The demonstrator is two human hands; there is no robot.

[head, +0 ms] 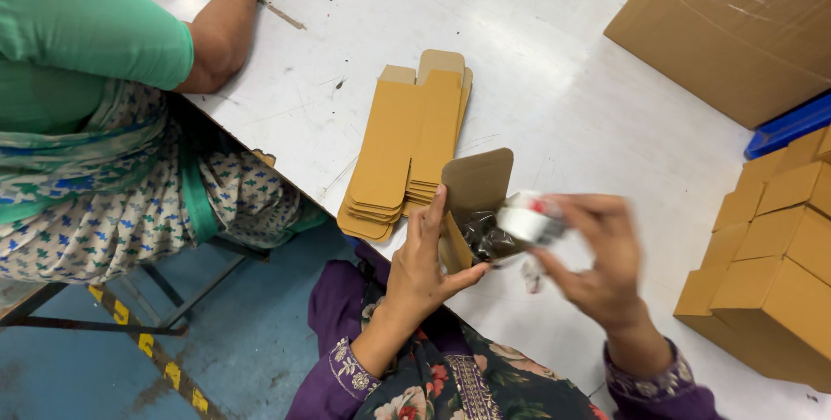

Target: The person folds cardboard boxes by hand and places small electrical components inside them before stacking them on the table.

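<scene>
My left hand [424, 264] grips a small brown cardboard box [472, 203] with its top flap standing open. Inside the box's mouth shows a dark shiny wrapped item [486, 236]. My right hand [597, 260] pinches a small white folded packet with a red mark [530, 218] right at the box opening. Both hands hover just above the near edge of the white table [554, 82]. A stack of flat, unfolded brown box blanks [407, 147] lies on the table just beyond my left hand.
Closed small brown boxes [770, 264] are stacked at the right. A big cardboard carton [736, 22] and a blue bin edge [788, 126] sit at the far right. Another person in a green top [78, 48] sits at the left, arm on the table.
</scene>
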